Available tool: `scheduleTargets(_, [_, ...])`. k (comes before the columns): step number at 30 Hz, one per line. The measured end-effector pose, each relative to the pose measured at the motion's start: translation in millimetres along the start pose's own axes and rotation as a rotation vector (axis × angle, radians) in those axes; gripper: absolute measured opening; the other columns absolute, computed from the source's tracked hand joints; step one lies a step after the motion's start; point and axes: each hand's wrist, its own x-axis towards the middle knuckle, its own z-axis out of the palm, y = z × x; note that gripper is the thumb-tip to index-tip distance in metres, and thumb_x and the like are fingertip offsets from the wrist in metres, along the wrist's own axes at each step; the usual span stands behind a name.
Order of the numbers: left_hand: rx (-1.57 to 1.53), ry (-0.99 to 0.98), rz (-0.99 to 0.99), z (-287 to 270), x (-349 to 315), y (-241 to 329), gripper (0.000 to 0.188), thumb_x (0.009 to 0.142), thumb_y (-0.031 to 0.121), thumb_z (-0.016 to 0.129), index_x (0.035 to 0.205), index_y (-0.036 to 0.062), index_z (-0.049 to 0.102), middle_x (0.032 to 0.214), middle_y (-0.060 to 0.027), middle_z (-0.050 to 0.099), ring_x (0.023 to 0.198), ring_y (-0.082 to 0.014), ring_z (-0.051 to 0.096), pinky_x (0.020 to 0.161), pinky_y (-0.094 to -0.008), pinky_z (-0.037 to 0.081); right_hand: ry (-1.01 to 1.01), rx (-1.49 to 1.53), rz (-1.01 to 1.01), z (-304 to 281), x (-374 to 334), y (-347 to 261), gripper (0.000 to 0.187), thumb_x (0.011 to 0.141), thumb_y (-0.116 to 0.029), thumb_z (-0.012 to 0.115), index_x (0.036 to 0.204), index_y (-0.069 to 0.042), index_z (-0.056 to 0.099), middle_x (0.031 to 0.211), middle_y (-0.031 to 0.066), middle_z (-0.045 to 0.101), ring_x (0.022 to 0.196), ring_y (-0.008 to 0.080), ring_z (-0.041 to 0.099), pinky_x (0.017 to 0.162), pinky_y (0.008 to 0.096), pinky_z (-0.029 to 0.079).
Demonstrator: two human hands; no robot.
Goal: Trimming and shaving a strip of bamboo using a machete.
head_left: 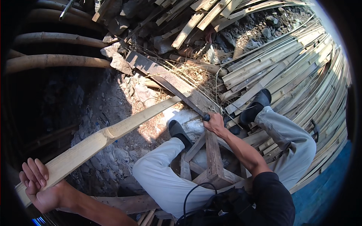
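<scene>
My left hand (45,192) is closed round the near end of a long split bamboo slat (86,148) at the lower left. The slat runs up and to the right, and its far end meets a worn wooden plank (203,101). In my right hand (215,124), fingers wrapped round a dark handle, is a machete (176,91). Its long dark blade points up and left over the plank, crossing at the slat's far tip. Whether the edge has entered the bamboo, I cannot tell.
Split bamboo strips (279,71) lie piled at the right. Thick bamboo poles (56,62) stretch across the upper left, near broken rocks (120,62). Fibrous shavings (196,71) lie beyond the plank. A wooden frame (213,158) stands between my legs.
</scene>
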Motion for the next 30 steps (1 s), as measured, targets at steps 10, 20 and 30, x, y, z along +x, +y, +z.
scheduleTargets(10, [-0.028, -0.024, 0.003, 5, -7, -2, 0.021, 0.055, 0.001, 0.048, 0.069, 0.0074, 0.035, 0.059, -0.0055, 0.031, 0.049, -0.0117, 0.03, 0.043, -0.0213, 0.028, -0.182, -0.198, 0.432, 79, 33, 131, 0.03, 0.069, -0.022, 0.065, 0.079, 0.006, 0.067, 0.081, 0.0288, 0.064, 0.084, 0.0393, 0.067, 0.07, 0.0425, 0.052])
scheduleTargets(20, [0.116, 0.1, 0.02, 16, -11, 9, 0.02, 0.052, 0.003, 0.045, 0.067, 0.0068, 0.033, 0.059, -0.0062, 0.029, 0.049, -0.0133, 0.029, 0.043, -0.0225, 0.027, -0.444, 0.938, 0.51, 21, -8, 65, 0.03, 0.067, -0.018, 0.067, 0.066, 0.01, 0.056, 0.055, 0.0193, 0.053, 0.049, 0.0233, 0.054, 0.053, 0.0386, 0.046])
scheduleTargets(30, [-0.101, -0.189, -0.045, -21, 7, 22, 0.024, 0.048, 0.002, 0.046, 0.068, 0.0068, 0.033, 0.06, -0.0074, 0.029, 0.049, -0.0136, 0.028, 0.045, -0.0233, 0.027, -0.324, -0.01, 0.515, 51, 33, 93, 0.036, 0.071, -0.026, 0.061, 0.085, 0.007, 0.067, 0.091, 0.0306, 0.064, 0.093, 0.0396, 0.065, 0.081, 0.0422, 0.051])
